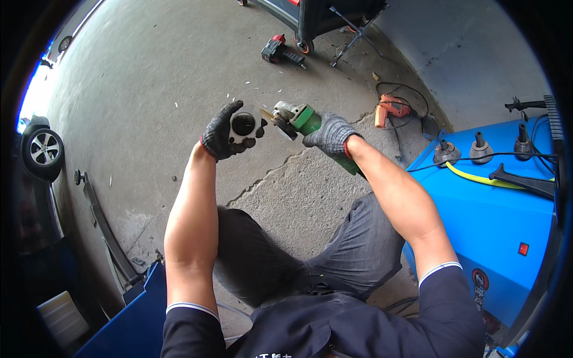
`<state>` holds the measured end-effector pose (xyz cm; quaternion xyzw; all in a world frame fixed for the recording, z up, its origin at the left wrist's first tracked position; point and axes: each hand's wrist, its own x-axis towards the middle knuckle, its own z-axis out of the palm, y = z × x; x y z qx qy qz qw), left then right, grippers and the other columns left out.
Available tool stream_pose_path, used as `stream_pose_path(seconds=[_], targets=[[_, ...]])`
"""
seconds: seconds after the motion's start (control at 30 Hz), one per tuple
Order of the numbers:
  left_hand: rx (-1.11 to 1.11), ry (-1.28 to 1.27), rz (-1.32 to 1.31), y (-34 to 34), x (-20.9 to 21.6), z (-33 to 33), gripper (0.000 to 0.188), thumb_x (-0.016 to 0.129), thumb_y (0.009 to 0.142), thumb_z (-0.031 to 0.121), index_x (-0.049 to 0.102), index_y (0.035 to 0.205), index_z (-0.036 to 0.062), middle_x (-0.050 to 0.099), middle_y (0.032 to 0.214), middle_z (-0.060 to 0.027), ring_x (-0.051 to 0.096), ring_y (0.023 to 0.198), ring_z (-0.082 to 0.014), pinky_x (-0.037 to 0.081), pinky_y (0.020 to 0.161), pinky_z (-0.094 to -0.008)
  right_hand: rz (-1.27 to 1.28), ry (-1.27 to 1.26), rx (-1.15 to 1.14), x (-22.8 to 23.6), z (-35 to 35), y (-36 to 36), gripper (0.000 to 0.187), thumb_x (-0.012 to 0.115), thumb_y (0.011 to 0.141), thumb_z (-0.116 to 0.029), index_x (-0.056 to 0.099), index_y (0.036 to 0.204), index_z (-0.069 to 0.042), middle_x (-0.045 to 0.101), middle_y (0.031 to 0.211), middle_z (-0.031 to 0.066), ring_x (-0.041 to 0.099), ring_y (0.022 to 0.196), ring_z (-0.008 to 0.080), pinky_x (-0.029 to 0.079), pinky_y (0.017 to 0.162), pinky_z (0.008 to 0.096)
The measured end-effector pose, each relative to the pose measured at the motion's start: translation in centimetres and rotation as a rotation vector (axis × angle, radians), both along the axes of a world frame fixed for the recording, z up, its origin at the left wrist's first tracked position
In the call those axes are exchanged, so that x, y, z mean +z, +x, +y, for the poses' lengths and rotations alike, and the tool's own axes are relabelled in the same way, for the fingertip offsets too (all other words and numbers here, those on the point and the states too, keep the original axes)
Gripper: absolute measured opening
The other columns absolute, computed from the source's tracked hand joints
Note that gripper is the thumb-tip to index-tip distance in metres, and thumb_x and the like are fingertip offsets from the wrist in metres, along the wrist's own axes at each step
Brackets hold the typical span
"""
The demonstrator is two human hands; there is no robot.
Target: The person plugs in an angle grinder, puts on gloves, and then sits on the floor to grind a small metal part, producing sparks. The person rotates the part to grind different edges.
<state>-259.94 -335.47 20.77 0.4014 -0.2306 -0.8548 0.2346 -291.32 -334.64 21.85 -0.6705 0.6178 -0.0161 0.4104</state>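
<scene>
Grey metal flange (243,125) (round bore) beside green grinder (301,121).

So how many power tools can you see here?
3: a green angle grinder in the right hand, an orange drill on the floor and a red-black one farther off. Others may be hidden.

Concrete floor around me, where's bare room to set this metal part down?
Bare concrete floor lies wide beyond the left hand, short of the red cordless drill. Another patch lies between the cracked slab and your knees. Crowded: right, by the orange corded drill, its cable and the blue machine.
</scene>
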Motion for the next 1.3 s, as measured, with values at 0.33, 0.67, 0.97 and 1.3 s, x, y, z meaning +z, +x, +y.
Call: stream_pose_path(seconds=[0.33, 0.67, 0.97, 1.3], targets=[[0.004, -1.006, -0.543, 2.8, -3.9, 1.1, 0.059, 0.047, 0.102, 0.057, 0.069, 0.115, 0.0041, 0.076, 0.099, -0.0112, 0.068, 0.067, -0.0168, 0.05, 0.048, -0.0266, 0.192, -0.182, 0.143, 0.1, -1.5, 0.2, 0.069, 0.08, 0.07, -0.043, 0.067, 0.126, -0.006, 0.073, 0.111, 0.0259, 0.071, 0.102, 0.0412, 0.056, 0.092, 0.0469], [-0.176, 0.009, -0.596, 0.9, 1.1, 1.4, 0.058, 0.046, 0.103, 0.058, 0.073, 0.103, 0.007, 0.074, 0.081, -0.0076, 0.058, 0.048, -0.0112, 0.037, 0.037, -0.0216, 0.404, -0.278, 0.331, 0.0, -0.5, -0.5, 0.069, 0.075, 0.079, -0.039, 0.057, 0.137, -0.006, 0.071, 0.12, 0.0235, 0.069, 0.11, 0.0399, 0.056, 0.097, 0.0485], [-0.285, 0.02, -0.631, 0.8, 1.2, 1.2, 0.057, 0.046, 0.103, 0.058, 0.072, 0.1, 0.0081, 0.071, 0.076, -0.0047, 0.057, 0.048, -0.0093, 0.034, 0.036, -0.0215, 0.392, -0.348, 0.361, 1.1, 0.0, -0.1, 0.067, 0.076, 0.08, -0.033, 0.055, 0.137, -0.005, 0.072, 0.114, 0.0227, 0.07, 0.107, 0.0392, 0.057, 0.093, 0.0489], [-0.025, 0.028, -0.317, 2.3, 0.2, 1.4, 0.062, 0.043, 0.106, 0.057, 0.067, 0.114, 0.0006, 0.072, 0.089, -0.0092, 0.062, 0.062, -0.0131, 0.043, 0.043, -0.0225, 0.323, -0.309, 0.25, 1.1, -0.5, -0.2, 0.061, 0.077, 0.076, -0.033, 0.06, 0.129, -0.008, 0.072, 0.113, 0.023, 0.07, 0.106, 0.0406, 0.057, 0.092, 0.0486]])
